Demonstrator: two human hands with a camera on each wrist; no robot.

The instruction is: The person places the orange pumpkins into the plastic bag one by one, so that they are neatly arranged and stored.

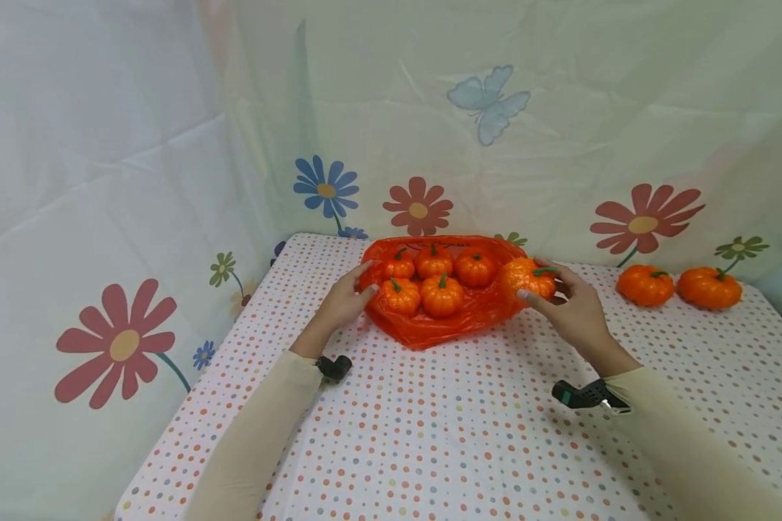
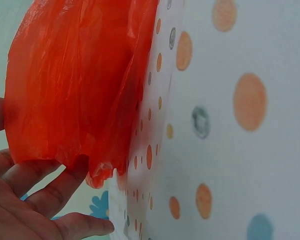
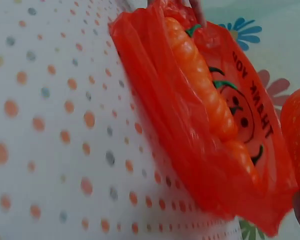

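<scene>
A red plastic bag (image 1: 423,334) lies open on the table, with several small orange pumpkins (image 1: 442,298) with green stems inside it. My left hand (image 1: 344,300) holds the bag's left edge; in the left wrist view some fingertips are hidden behind the red plastic (image 2: 75,90). In my right hand (image 1: 576,311) is another orange pumpkin (image 1: 520,278), gripped between thumb and fingers at the bag's right rim. The right wrist view catches part of this held pumpkin (image 3: 297,137) beside the bag's opening, where printed letters and a smiling face show.
Two more orange pumpkins, one (image 1: 645,286) beside the other (image 1: 710,289), sit at the table's back right. A dotted white cloth (image 1: 430,434) covers the table. Behind it hangs a curtain (image 1: 560,130) printed with flowers and a butterfly.
</scene>
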